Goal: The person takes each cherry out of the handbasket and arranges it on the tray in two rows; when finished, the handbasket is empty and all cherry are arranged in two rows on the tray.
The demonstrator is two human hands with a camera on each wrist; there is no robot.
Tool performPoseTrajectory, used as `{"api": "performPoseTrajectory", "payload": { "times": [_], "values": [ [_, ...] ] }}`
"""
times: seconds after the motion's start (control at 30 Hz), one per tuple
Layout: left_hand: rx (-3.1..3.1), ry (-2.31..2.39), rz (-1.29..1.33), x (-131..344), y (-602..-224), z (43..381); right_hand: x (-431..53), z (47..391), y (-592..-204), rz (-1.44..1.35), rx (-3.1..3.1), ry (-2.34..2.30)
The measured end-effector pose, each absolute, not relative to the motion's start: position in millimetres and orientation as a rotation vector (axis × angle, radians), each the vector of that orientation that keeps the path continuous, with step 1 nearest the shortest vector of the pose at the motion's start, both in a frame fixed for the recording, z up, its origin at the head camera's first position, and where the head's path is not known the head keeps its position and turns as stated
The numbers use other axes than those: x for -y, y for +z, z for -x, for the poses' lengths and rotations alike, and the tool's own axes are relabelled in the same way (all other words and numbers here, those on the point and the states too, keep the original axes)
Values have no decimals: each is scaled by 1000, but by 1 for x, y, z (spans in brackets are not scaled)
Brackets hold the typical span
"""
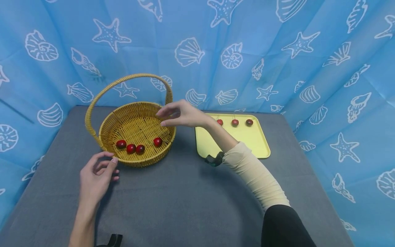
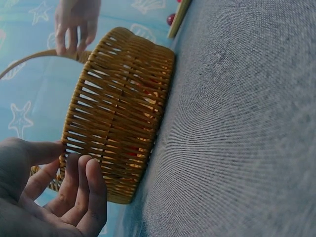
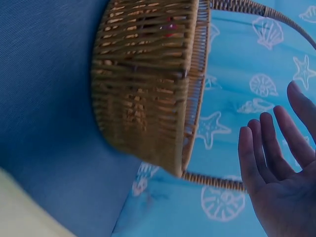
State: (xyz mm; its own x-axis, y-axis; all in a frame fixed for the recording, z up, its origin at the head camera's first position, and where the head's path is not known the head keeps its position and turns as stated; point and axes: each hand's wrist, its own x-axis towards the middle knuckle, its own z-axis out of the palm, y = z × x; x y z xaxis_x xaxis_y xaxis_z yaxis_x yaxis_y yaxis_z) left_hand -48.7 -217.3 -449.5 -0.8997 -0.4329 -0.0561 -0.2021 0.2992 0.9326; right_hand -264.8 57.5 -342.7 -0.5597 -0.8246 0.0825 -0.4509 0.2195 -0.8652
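A round woven basket with a tall arched handle stands on the grey table. Several dark red cherries lie on its floor, mostly toward the front left. At the basket's front left, my left hand pinches the rim between thumb and fingers; the left wrist view shows those fingertips at the woven rim. Over the basket's right side hovers my right hand, holding nothing. Its fingers are spread and loosely bent in the right wrist view, close to the handle's right base.
Right of the basket lies a pale yellow tray with three cherries along its far side. My right forearm passes over the tray's left part. A blue curtain with seashell prints hangs behind the table and along its sides.
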Motion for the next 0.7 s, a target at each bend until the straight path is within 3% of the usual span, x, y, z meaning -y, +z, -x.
{"api": "performPoseTrajectory", "payload": {
  "times": [0.33, 0.7],
  "values": [
    [2369, -1662, -584, 220, -450, 49, -5, 272, -345, 1326, -2051, -1167],
    [2357, -1656, -559, 219, -451, 48, 38, 280, -347, 1308, -2021, -1057]
  ]
}}
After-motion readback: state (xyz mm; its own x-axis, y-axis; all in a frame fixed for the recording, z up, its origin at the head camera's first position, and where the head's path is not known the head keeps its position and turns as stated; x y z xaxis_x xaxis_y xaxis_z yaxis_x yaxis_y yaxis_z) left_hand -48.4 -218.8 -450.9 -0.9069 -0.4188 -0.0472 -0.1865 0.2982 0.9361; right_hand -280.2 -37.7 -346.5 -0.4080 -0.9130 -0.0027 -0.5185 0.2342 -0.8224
